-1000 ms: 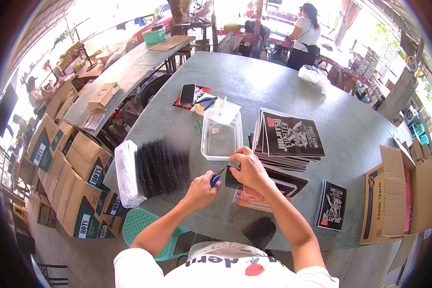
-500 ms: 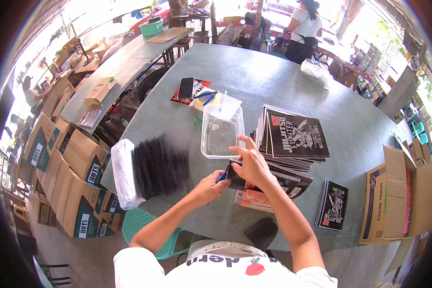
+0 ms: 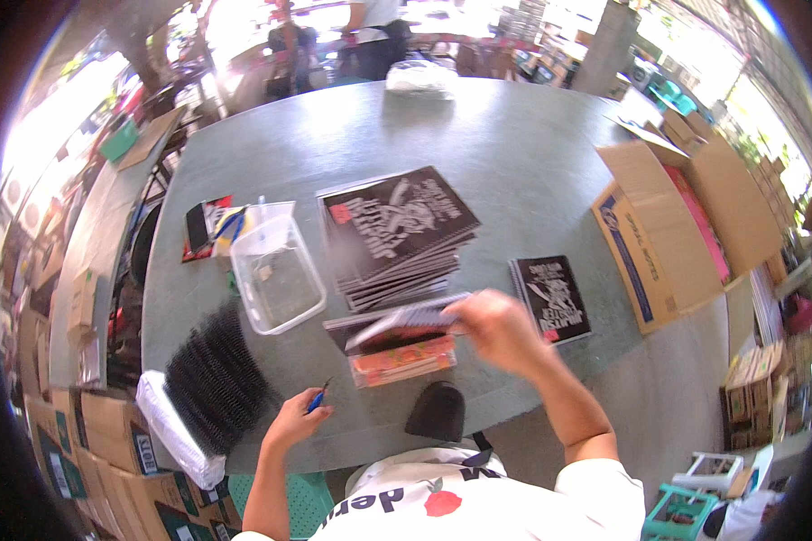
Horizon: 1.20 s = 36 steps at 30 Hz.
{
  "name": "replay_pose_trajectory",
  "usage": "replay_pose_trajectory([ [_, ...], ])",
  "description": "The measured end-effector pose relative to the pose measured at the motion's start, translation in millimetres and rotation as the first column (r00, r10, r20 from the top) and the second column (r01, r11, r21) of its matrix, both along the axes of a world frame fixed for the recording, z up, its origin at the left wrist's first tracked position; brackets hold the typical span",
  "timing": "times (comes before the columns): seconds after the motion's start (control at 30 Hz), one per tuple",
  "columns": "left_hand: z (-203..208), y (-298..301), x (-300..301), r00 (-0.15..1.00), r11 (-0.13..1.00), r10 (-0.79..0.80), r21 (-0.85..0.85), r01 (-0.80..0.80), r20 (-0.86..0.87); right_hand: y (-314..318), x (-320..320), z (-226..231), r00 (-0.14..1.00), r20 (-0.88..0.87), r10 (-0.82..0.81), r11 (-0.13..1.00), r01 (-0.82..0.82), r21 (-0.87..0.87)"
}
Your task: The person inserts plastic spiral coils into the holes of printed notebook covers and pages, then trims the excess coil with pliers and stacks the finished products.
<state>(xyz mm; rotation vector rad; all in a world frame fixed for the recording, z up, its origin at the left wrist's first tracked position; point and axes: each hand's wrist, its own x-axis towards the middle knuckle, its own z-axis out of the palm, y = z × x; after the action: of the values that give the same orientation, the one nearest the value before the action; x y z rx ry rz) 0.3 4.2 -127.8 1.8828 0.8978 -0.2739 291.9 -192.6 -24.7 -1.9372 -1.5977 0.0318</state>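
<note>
My right hand (image 3: 496,332) pinches the right edge of a spiral notebook (image 3: 392,326), whose pages are lifted at a tilt. Beneath it lies a small pile with orange-red covers (image 3: 406,363). My left hand (image 3: 294,422) is closed around a small blue-handled tool (image 3: 317,400), apparently pliers, with its dark tip pointing away from me. Just beyond the held notebook is a stack of black-covered notebooks (image 3: 397,225). A single black notebook (image 3: 555,299) lies flat to the right. Black spiral coils (image 3: 216,379) rest at the left, against a white plastic-wrapped bundle (image 3: 179,431).
A clear plastic tub (image 3: 280,279) sits left of the stack, near a phone (image 3: 197,225) and blue pliers (image 3: 233,224). An open carton (image 3: 636,261) is at the right. A black rounded object (image 3: 438,412) stands at the table's near edge. A clear plastic bag (image 3: 421,79) lies at the far edge.
My hands have parted: the left moved back toward me with the tool, while the right now holds the notebook's right edge and lifts its pages. The view has turned right.
</note>
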Motion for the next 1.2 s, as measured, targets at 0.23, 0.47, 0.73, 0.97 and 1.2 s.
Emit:
replay_pose_trajectory([
  [0.23,-13.6,0.1,9.0,0.998,0.979,-0.009,0.205,-0.005,0.07,-118.0,83.7,24.4,0.719,-0.074,-0.691,0.662,0.671,0.334],
  [0.47,-34.1,-4.8,27.0,0.995,0.792,0.079,0.603,-0.096,0.056,-100.5,117.7,-125.3,0.6,0.22,-0.769,0.569,0.799,-0.194],
  [0.73,-67.9,-10.8,37.4,0.968,0.563,0.233,0.798,-0.215,0.096,-78.8,101.1,-173.2,0.637,0.162,-0.754,0.573,0.758,-0.312],
  [0.97,-99.0,5.5,77.2,0.915,0.29,0.328,0.897,-0.334,0.235,-10.2,104.6,-44.8,0.838,-0.113,-0.533,0.776,0.538,0.331],
  [1.2,-92.3,12.1,90.1,0.925,0.311,0.209,0.875,-0.371,0.318,96.1,51.3,-16.1,0.95,0.288,0.117,0.989,-0.139,0.055],
])
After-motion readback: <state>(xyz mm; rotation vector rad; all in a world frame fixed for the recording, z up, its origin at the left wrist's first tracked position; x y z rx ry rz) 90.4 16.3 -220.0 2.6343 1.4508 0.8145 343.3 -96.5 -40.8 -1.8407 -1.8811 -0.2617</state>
